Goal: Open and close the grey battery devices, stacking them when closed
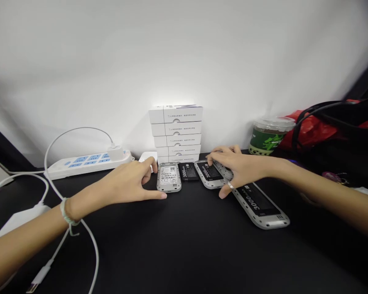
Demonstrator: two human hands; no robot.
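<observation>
My left hand (pixel 134 179) is beside a silver, rounded device (pixel 169 176) with its back off and a printed label showing. Its thumb and fingers are apart, close to the device's left side and lower edge. A loose black 3000mAh battery (pixel 188 172) lies just right of that device. My right hand (pixel 237 165) is spread over a group of similar devices, its thumb and index finger apart. One silver device (pixel 210 175) with a black battery is by its fingertips, and another larger-looking one (pixel 262 206) extends below the wrist. Between them, another device is partly hidden under the hand.
White boxes (pixel 182 130) are stacked against the wall. A power strip (pixel 86 161) with a plugged-in charger stands left, and white cables (pixel 93 245) loop over the black table (pixel 178 245). At right are a lidded drink cup (pixel 268 136) and a red bag (pixel 313 132).
</observation>
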